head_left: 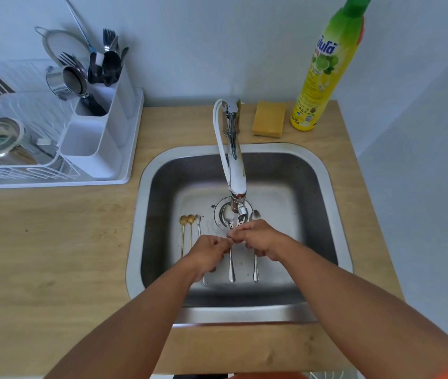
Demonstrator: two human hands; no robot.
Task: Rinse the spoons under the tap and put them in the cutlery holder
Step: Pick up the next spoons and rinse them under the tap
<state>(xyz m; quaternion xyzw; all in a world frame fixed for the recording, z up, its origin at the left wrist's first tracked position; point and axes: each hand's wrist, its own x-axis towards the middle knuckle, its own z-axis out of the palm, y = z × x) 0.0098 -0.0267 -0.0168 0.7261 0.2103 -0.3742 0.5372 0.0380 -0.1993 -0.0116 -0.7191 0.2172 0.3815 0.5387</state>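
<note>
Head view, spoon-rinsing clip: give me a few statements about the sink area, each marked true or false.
1. Two gold spoons lie on the sink floor, left of the drain. True.
2. The sponge lies inside the sink. False: it sits on the counter behind the sink, beside the dish soap bottle.
3. The left hand and right hand meet below the tap spout. True.
4. The cutlery holder stands right of the sink. False: it stands to the left, in the dish rack.
5. The cutlery holder is empty. False: forks and spoons already stand in its back compartment.
</note>
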